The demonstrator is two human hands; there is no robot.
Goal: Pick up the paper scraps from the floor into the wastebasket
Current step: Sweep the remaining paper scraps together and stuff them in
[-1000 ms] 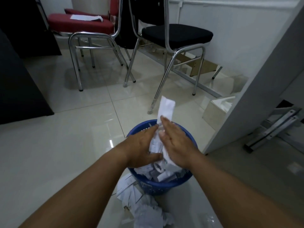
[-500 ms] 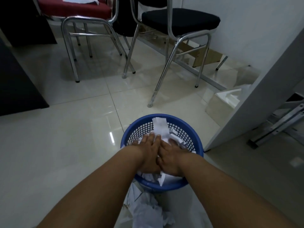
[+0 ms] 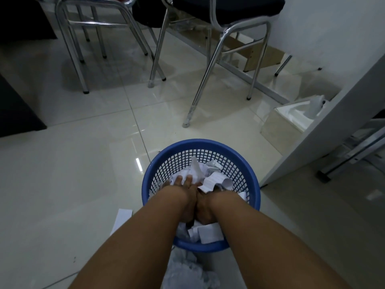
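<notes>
A blue mesh wastebasket (image 3: 200,143) stands on the pale tiled floor, partly filled with white paper scraps (image 3: 216,180). Both my hands are down inside it, side by side, pressing on the paper. My left hand (image 3: 183,191) lies flat with its fingers spread over the scraps. My right hand (image 3: 205,208) is next to it, its fingers hidden under a paper strip. More scraps lie on the floor close to me: a flat sheet (image 3: 123,218) left of the basket and a crumpled pile (image 3: 187,272) between my forearms.
Two chrome-legged chairs (image 3: 193,105) stand just beyond the basket. A white panel (image 3: 333,122) rises at the right, with a tissue box (image 3: 291,119) at its foot. Dark furniture (image 3: 16,105) lines the left side.
My hands, which held a wad of paper above the rim, have gone down into the basket and pushed the paper in. The view has tilted downward.
</notes>
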